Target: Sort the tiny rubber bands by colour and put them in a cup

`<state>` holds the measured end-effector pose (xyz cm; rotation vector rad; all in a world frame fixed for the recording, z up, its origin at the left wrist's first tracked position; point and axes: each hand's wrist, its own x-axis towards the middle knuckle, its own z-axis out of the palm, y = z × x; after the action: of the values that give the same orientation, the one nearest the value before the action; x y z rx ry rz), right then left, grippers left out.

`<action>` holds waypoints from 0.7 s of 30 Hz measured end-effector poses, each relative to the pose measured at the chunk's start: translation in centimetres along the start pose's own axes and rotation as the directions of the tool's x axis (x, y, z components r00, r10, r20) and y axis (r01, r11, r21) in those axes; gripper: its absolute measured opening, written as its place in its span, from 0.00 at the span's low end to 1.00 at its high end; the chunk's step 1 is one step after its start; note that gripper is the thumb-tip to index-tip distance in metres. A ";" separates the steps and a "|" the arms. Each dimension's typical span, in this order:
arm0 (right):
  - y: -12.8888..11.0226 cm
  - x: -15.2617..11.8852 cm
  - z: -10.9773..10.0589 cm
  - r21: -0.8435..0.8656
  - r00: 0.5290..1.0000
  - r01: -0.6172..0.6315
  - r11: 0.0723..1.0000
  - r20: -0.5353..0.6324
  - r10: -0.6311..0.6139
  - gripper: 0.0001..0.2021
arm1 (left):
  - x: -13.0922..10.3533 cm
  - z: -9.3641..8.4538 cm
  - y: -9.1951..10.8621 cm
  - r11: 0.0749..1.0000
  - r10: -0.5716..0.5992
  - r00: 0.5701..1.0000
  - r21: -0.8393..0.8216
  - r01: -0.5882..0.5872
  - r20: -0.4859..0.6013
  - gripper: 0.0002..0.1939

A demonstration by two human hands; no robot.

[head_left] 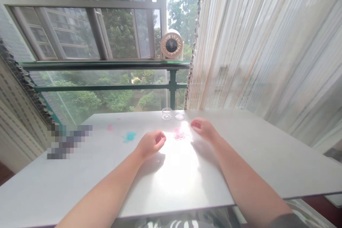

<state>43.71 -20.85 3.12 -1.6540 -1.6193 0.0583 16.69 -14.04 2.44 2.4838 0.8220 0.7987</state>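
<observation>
My left hand [153, 143] is held low over the white table [213, 174], its fingers curled and the thumb against them. Across from it, my right hand [202, 127] is curled in the same way. Whatever either hand may hold is hidden or too small to name. Between the two hands lies a loose patch of thin pink bits [178, 134], in strong glare. A small turquoise pile [130, 136] sits to the left of my left hand. Behind the pink patch stand a clear round container [167, 114] and a flat clear disc, perhaps its lid [179, 117].
A few pink pieces [109, 127] lie farther left on the table. A blurred-out dark object [69, 142] is at the left edge. A round fan [171, 44] is by the window railing [107, 66]. A sheer curtain [240, 42] hangs along the right.
</observation>
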 end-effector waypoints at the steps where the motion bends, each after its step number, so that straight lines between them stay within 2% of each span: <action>1: 1.1 0.2 -0.9 -0.044 0.998 -0.059 0.997 -0.041 0.057 0.05 | 0.0 -0.1 -0.1 1.000 -0.010 1.000 0.005 0.010 -0.009 0.11; 4: 4.0 0.5 -2.6 -0.134 0.975 -0.206 0.969 -0.117 0.191 0.06 | 0.1 -0.5 -0.3 0.999 -0.038 0.999 0.011 0.039 -0.032 0.12; 8: 5.8 0.4 -3.1 -0.210 0.944 -0.320 0.924 -0.149 0.293 0.07 | 0.2 -0.9 -0.6 0.998 -0.067 0.997 -0.001 0.067 -0.039 0.13; 21: 7.5 0.5 -2.0 -0.324 0.903 -0.430 0.843 -0.166 0.397 0.08 | 0.2 -1.0 -0.6 0.998 -0.067 0.996 0.002 0.067 -0.055 0.13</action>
<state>51.01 -20.35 0.56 -2.2347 -1.2219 -0.0968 15.93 -13.23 2.97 2.4339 0.9219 0.8462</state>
